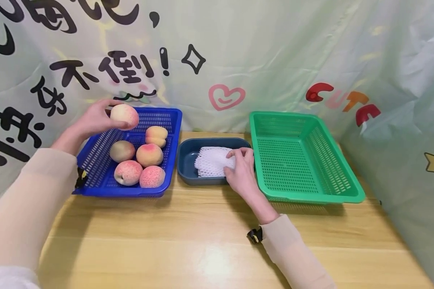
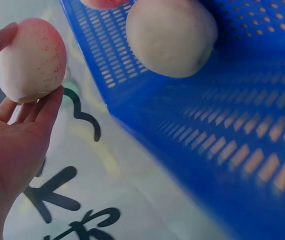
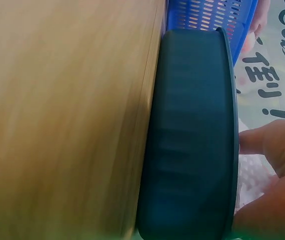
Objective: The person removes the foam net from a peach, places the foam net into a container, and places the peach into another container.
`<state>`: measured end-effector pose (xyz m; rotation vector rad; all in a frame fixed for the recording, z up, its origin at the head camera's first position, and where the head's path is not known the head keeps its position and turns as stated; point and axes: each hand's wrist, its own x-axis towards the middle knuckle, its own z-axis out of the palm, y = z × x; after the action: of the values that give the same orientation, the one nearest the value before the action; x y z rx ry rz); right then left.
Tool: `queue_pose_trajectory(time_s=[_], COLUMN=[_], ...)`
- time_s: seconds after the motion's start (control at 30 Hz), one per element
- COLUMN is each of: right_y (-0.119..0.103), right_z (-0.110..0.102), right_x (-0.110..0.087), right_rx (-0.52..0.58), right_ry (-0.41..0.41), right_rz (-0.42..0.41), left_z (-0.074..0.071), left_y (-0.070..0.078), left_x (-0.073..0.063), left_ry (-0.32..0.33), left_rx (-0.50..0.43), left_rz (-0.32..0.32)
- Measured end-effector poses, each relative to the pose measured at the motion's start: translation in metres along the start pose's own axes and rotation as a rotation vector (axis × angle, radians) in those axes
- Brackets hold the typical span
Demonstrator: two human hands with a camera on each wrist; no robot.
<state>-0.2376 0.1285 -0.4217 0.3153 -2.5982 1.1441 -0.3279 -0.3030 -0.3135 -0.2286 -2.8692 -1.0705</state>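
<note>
My left hand [image 1: 95, 118] grips a pale pink peach [image 1: 124, 117] above the back left part of a blue basket [image 1: 171, 150]. In the left wrist view, thumb and fingers span the peach [image 2: 34, 60] from opposite sides. Several more peaches [image 1: 128, 172] lie in that basket. To its right, white foam netting [image 1: 211, 161] lies in a dark blue oblong container [image 1: 188, 181]. The right hand [image 1: 241, 168] pinches the netting's right end between curled fingers and thumb. From the right wrist, the container's side [image 3: 192, 135] hides most of the netting.
A green basket [image 1: 285, 160] stands right of the dark container, close against it. All three containers sit along the back of a wooden table [image 1: 188, 241]. Behind them hangs a printed cloth [image 1: 275, 60] with lettering and a heart.
</note>
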Motion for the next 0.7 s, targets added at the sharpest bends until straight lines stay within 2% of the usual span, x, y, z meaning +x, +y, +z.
queue_pose_trajectory(time_s=[0.1, 0.27, 0.37, 0.53, 0.7], right_y=[0.001, 0.003, 0.003, 0.003, 0.003], right_z=[0.000, 0.002, 0.003, 0.004, 0.004], right_x=[0.000, 0.000, 0.001, 0.001, 0.002], right_rx=[-0.016, -0.077, -0.098, -0.068, -0.070], right_ry=[-0.038, -0.055, -0.056, -0.054, -0.074], right_rz=[0.013, -0.060, -0.097, -0.093, -0.092], left_z=[0.004, 0.014, 0.020, 0.026, 0.031], left_y=[-0.009, -0.022, -0.029, -0.039, -0.046], left_x=[0.011, 0.022, 0.025, 0.026, 0.028], left_ry=[-0.007, -0.058, -0.114, -0.197, -0.246], left_rx=[-0.002, 0.041, 0.049, 0.064, 0.123], left_rz=[-0.016, -0.018, -0.050, -0.106, -0.105])
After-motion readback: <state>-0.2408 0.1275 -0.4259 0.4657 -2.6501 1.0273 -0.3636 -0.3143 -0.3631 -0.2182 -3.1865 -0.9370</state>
